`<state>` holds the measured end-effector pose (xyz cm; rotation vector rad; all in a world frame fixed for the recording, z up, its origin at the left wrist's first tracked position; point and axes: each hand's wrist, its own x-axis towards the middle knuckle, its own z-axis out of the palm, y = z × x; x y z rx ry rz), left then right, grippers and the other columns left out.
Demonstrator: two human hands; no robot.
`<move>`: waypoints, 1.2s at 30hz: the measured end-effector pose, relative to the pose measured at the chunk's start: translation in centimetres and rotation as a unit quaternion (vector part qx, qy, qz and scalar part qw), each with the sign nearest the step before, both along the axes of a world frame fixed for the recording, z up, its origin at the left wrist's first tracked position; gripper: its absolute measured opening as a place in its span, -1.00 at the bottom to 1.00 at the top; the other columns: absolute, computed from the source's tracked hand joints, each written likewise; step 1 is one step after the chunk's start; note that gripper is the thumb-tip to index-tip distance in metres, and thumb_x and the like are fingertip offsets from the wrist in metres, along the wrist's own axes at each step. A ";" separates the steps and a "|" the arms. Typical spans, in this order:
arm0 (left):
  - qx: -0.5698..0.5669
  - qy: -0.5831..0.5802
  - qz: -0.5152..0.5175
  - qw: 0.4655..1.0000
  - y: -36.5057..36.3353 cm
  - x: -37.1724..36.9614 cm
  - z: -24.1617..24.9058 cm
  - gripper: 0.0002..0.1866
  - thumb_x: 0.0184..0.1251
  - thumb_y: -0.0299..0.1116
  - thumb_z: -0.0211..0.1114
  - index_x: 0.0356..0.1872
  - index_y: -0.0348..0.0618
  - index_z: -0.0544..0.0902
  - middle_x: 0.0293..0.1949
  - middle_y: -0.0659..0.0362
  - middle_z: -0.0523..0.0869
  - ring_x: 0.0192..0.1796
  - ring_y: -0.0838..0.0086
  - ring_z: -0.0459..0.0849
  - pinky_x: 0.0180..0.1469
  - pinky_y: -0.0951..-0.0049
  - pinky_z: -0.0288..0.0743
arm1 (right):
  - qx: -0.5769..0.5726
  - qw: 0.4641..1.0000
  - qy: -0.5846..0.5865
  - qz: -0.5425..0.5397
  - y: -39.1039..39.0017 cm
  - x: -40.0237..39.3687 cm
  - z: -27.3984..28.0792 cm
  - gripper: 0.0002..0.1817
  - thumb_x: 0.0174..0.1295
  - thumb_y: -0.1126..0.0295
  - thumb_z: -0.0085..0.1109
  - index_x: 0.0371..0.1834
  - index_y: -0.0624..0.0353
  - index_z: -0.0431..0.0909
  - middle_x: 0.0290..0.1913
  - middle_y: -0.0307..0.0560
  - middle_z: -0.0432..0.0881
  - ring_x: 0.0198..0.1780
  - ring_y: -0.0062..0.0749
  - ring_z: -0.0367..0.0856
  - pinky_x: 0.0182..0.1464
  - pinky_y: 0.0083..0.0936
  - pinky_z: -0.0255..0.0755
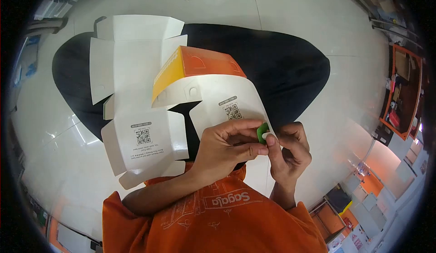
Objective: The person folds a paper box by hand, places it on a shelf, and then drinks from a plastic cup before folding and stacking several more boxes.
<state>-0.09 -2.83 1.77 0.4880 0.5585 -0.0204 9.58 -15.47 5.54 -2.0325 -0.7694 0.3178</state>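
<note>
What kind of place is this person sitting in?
Probably a packing workshop or small warehouse. The person sits on a pale tiled floor with flat unfolded cartons on their lap, both hands on a small green piece, and more boxes stacked at the edge.

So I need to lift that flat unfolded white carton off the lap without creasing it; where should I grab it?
Probably by the long plain left edge of the flat white carton, coming in from the left side. That edge overhangs the black trousers and is free, while the right side is overlapped by the half-folded orange carton near both hands.
</note>
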 end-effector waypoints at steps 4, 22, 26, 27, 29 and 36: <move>-0.021 0.016 0.011 1.000 -0.3 0.2 0.4 -0.63 0.24 -0.68 0.35 0.10 -0.42 0.60 -0.09 0.02 0.73 -0.14 0.51 0.72 -0.09 0.61 0.65 | -0.007 0.999 -0.041 0.013 -0.1 0.3 0.5 -0.91 0.06 0.65 0.42 -0.39 0.35 0.68 -0.34 -0.01 0.60 -0.34 -0.39 0.58 -0.34 -0.60 0.41; -0.079 -0.014 0.057 0.995 -1.7 -0.9 -0.5 -0.71 0.28 -0.57 0.37 0.03 -0.27 0.69 -0.07 0.10 0.75 -0.11 0.59 0.68 -0.04 0.64 0.62 | 0.060 0.991 -0.090 0.075 -0.6 0.5 -1.4 -0.84 -0.05 0.57 0.47 -0.39 0.25 0.69 -0.36 -0.07 0.56 -0.26 -0.26 0.68 0.22 0.08 0.40; -0.082 -0.028 0.061 0.994 -2.0 -0.7 -0.6 -0.71 0.28 -0.62 0.33 0.03 -0.31 0.67 -0.03 0.02 0.72 -0.06 0.50 0.70 0.01 0.56 0.67 | 0.056 0.989 -0.101 0.091 -0.7 1.4 -0.2 -0.86 -0.03 0.55 0.45 -0.40 0.27 0.69 -0.34 -0.04 0.58 -0.26 -0.25 0.69 0.24 0.06 0.39; -0.073 -0.043 0.066 0.994 -1.9 -0.7 -0.8 -0.70 0.29 -0.68 0.28 0.05 -0.32 0.65 0.02 -0.06 0.69 -0.03 0.43 0.71 0.03 0.51 0.72 | 0.032 0.988 -0.105 0.106 -0.5 1.6 0.4 -0.86 0.00 0.56 0.44 -0.38 0.29 0.68 -0.31 -0.03 0.59 -0.25 -0.23 0.69 0.24 0.05 0.39; -0.065 -0.027 0.065 0.995 -1.9 -0.7 -0.8 -0.70 0.30 -0.68 0.27 0.05 -0.32 0.64 0.03 -0.06 0.68 -0.02 0.43 0.71 0.04 0.50 0.72 | 0.007 0.987 -0.106 0.120 -0.5 1.3 0.5 -0.87 0.03 0.56 0.42 -0.35 0.31 0.68 -0.29 -0.01 0.61 -0.23 -0.21 0.68 0.24 0.03 0.40; -0.076 -0.017 0.072 0.994 -1.5 -0.4 -1.0 -0.72 0.35 -0.64 0.23 0.06 -0.34 0.63 0.06 -0.07 0.66 0.06 0.34 0.70 0.12 0.38 0.71 | 0.056 0.996 -0.050 0.049 0.1 -0.3 -0.9 -0.85 0.12 0.61 0.35 -0.24 0.36 0.64 -0.20 0.07 0.60 -0.13 -0.17 0.66 0.08 -0.24 0.52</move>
